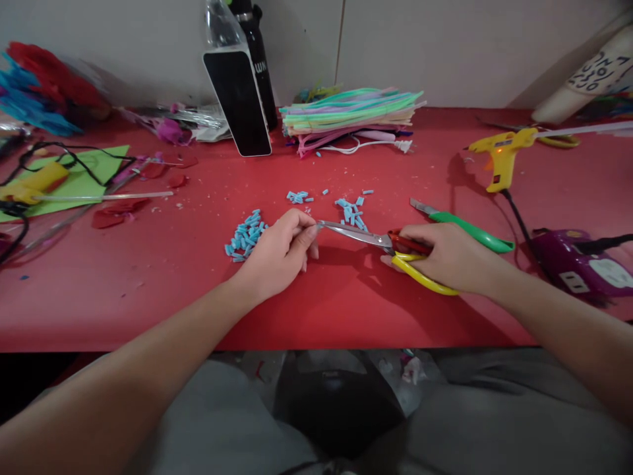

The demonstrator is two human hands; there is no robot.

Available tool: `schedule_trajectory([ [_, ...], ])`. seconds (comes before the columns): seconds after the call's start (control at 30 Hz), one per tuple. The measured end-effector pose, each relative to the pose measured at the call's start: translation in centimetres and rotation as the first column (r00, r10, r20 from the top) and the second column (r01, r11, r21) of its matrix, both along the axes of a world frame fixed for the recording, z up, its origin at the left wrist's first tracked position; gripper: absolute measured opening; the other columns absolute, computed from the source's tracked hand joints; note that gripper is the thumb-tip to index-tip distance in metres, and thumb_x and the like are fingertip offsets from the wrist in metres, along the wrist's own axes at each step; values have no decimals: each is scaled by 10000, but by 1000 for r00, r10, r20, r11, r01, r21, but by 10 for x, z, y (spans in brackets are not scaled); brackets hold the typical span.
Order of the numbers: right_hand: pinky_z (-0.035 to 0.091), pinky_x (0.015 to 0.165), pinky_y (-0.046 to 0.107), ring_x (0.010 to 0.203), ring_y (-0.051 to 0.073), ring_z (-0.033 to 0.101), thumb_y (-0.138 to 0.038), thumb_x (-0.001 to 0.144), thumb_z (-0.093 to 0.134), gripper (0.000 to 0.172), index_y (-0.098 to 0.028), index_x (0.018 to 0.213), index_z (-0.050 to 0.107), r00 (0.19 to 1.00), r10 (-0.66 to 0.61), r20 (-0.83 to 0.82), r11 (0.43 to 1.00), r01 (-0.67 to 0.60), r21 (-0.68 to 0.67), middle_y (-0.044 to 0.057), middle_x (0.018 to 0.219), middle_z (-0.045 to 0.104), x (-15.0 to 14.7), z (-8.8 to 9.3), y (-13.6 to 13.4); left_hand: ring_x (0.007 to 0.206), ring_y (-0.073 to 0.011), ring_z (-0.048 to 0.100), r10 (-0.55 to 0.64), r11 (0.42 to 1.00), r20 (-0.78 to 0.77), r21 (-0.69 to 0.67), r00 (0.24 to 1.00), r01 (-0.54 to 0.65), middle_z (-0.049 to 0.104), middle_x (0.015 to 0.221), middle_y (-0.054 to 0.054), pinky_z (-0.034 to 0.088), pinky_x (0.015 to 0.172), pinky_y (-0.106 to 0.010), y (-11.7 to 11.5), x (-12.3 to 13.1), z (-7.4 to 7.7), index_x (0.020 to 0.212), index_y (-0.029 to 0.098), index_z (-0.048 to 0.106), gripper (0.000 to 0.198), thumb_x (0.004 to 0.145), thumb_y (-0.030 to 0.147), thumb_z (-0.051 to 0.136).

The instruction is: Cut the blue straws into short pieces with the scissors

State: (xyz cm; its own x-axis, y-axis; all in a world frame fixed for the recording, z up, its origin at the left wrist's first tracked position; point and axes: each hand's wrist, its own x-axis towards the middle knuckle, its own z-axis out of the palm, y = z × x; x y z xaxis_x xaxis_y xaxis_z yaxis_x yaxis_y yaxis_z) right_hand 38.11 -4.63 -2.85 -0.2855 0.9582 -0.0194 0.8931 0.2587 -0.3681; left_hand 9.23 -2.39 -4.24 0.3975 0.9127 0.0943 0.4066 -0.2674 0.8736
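My right hand (440, 254) is closed round the handles of a pair of scissors (361, 235), one handle red and the other yellow. Its blades point left, and their tips reach the fingertips of my left hand (284, 254). Those left fingers are pinched together; whatever sits between them is too small or too hidden to name. Beside the left hand lies a pile of small cut light-blue pieces (244, 236). Two smaller groups of the same blue pieces (352, 213) lie beyond the blades. A green-handled cutting tool (467, 229) rests just behind my right hand.
A bundle of pastel pipe cleaners (351, 112) lies at the back, beside a propped phone (240, 102) and a black bottle (260, 66). Yellow glue guns stand right (504, 155) and lie left (37, 185). A purple power strip (578, 264) sits at the right, with cords attached.
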Motion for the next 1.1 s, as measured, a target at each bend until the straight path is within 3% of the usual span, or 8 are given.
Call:
schedule_trajectory([
  [0.5, 238, 499, 285, 552, 115, 268, -528, 787, 676, 486, -224, 625, 333, 1000, 9, -16, 1000, -8, 13, -51, 567, 317, 2, 0, 0, 477, -67, 556, -10, 1000, -8, 26, 1000, 10, 635, 717, 34, 447, 502, -210, 0, 0, 1, 945, 205, 455, 106, 1020, 276, 430],
  [0.67, 240, 501, 277, 543, 109, 276, -458, 778, 687, 442, -219, 628, 347, 1000, -1, 9, 1000, 1, 15, -59, 564, 322, 2, 0, -1, 479, -62, 554, -16, 999, -14, 39, 1000, 17, 629, 723, 43, 444, 506, -209, 0, 0, 3, 948, 207, 452, 105, 1024, 272, 422],
  [1.1, 235, 506, 285, 524, 111, 313, -467, 780, 682, 419, -214, 617, 389, 1000, -10, 25, 1000, 10, 6, -44, 540, 381, 4, -3, 1, 475, -68, 559, -6, 999, -24, 44, 1000, 7, 641, 715, 34, 447, 507, -212, 0, 1, 2, 944, 208, 443, 96, 1015, 270, 422],
])
